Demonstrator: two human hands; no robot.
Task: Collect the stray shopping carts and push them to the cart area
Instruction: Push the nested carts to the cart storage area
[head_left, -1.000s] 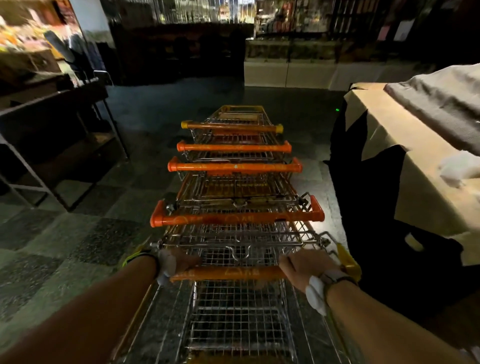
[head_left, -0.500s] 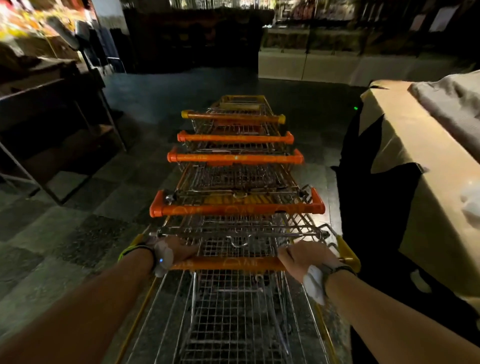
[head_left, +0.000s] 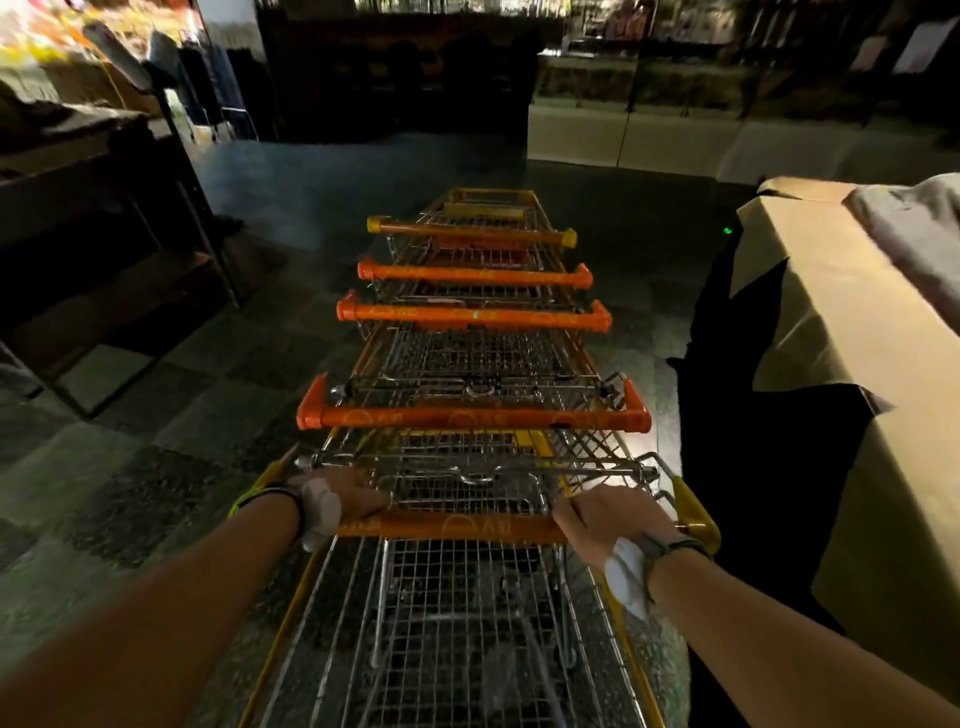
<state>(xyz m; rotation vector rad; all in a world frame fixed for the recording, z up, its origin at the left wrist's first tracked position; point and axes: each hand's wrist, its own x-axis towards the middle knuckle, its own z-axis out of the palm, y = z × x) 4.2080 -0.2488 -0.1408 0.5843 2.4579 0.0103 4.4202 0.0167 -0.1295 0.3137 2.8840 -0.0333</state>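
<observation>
Both hands are closed around the orange handle (head_left: 452, 526) of the nearest cart: the left hand (head_left: 345, 499) near its left end, the right hand (head_left: 605, 514) near its right end. Ahead of the grip a row of nested carts (head_left: 475, 364) stretches away over the dark tiled floor (head_left: 171, 415), four more handles showing one beyond another.

To push well, I judge that both hands should press evenly so the long row does not swing. Just right of the grip stands a covered table (head_left: 841, 332), close beside the carts, so the row wants steering a touch leftward or at least dead straight. To the left, a dark shelf (head_left: 104, 218) stands well apart and leaves room. Steady, moderate pushing should keep the nested carts from drifting apart.

Compared with half a second ago, the hands sit at the same places on the handle, and the table has slid nearer alongside, so the row is rolling forward.
</observation>
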